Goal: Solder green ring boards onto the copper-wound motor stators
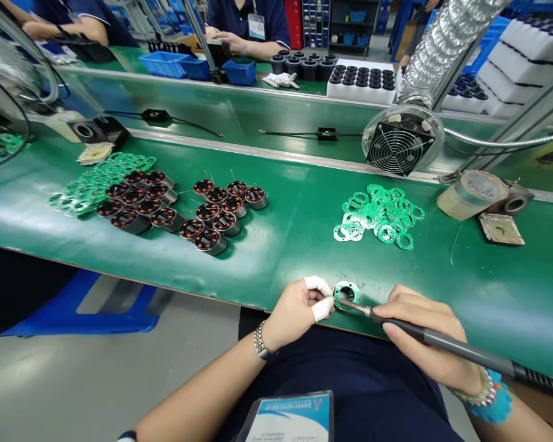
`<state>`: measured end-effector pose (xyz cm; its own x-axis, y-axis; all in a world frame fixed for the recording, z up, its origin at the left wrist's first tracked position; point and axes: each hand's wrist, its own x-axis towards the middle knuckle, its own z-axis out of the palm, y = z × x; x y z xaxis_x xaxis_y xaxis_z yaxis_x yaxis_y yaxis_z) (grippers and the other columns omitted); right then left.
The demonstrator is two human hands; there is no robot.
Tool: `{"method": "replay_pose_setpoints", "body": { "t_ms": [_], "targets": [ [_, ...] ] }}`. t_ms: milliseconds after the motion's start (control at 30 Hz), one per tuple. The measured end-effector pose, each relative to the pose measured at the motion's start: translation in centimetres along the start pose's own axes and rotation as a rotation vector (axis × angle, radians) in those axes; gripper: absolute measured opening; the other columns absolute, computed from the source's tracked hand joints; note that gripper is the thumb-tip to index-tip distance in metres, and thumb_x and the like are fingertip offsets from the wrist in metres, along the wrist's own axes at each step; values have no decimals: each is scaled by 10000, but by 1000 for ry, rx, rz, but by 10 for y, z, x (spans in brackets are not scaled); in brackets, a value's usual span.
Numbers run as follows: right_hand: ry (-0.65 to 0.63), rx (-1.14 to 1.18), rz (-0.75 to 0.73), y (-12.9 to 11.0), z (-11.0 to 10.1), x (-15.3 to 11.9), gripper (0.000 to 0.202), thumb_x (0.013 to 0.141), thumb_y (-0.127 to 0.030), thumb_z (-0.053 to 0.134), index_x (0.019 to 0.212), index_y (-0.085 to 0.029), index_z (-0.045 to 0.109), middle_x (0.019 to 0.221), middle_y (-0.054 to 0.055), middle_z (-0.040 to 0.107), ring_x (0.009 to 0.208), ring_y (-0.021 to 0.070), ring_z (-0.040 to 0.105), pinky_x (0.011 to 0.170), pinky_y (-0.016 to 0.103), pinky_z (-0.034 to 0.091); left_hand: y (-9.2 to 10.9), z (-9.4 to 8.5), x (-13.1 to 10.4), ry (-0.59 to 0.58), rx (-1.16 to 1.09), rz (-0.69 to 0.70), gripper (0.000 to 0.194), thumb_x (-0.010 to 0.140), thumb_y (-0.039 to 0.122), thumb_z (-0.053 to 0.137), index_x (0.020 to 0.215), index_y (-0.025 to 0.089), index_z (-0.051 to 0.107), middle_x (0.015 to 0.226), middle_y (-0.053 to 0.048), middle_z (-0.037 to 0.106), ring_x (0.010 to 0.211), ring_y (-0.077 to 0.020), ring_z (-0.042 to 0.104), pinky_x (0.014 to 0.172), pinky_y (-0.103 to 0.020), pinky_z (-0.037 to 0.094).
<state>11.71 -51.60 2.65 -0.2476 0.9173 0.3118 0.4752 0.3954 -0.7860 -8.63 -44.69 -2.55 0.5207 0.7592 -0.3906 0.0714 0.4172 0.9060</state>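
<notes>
In the head view, a motor stator topped with a green ring-shaped circuit board (352, 290) stands at the bench's near edge. My left hand (295, 310), white coverings on its thumb and a finger, is closed with its fingertips at the stator's left side. Whether a thin wire is also pinched there I cannot make out. A soldering iron (470, 352) with a dark handle is gripped in my right hand (426, 325). Its metal tip reaches left over the ring board and appears to touch it.
Several copper-wound stators (210, 240) stand on the left of the green bench (295, 245), beside rows of ring boards (105, 178). Loose ring boards (382, 212) lie ahead. A fan with a duct (396, 147), a cup (470, 193) and a sponge holder (502, 228) are right. Co-workers sit opposite.
</notes>
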Motion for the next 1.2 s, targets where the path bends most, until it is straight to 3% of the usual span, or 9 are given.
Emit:
{"method": "replay_pose_setpoints", "body": {
  "t_ms": [200,367,567,800,1033,1200],
  "targets": [
    [21,-3,-27,-1,-2,-1,192,802,-110,527,937,-153,656,665,53,620,633,164,570,557,292,467,-1,1,0,8,39,6,158,637,185,634,732,142,515,637,-11,606,597,-130,600,597,-266,496],
    [120,-65,-66,7,2,0,233,822,-116,540,1033,-193,603,736,32,661,687,153,629,639,275,519,-1,1,0,14,43,18,156,643,190,628,733,142,510,630,-7,598,587,-128,595,585,-264,496],
    [91,-208,-52,30,32,0,328,803,-206,613,1117,-193,519,1066,102,651,994,216,622,853,327,523,-2,2,-1,5,-5,24,179,634,180,650,743,146,512,645,-4,608,613,-125,602,597,-248,500],
    [70,-186,-5,36,39,3,331,801,-242,620,1111,-188,518,998,86,661,872,185,655,770,275,543,-4,-1,-3,-12,16,108,149,678,208,642,738,146,520,693,-4,604,648,-113,608,664,-238,493],
    [30,-151,-17,38,38,4,315,819,-232,597,1118,-197,503,1011,85,636,904,186,632,796,291,525,-3,-4,-9,27,433,232,116,777,251,557,743,148,597,743,-37,618,665,-129,592,635,-241,494],
    [41,-141,-29,40,39,2,324,821,-214,596,1127,-200,491,1017,89,626,905,184,621,791,295,520,-3,-3,-10,-111,284,29,197,840,280,446,753,136,547,658,-32,610,537,-128,601,509,-246,511]
  ]
}}
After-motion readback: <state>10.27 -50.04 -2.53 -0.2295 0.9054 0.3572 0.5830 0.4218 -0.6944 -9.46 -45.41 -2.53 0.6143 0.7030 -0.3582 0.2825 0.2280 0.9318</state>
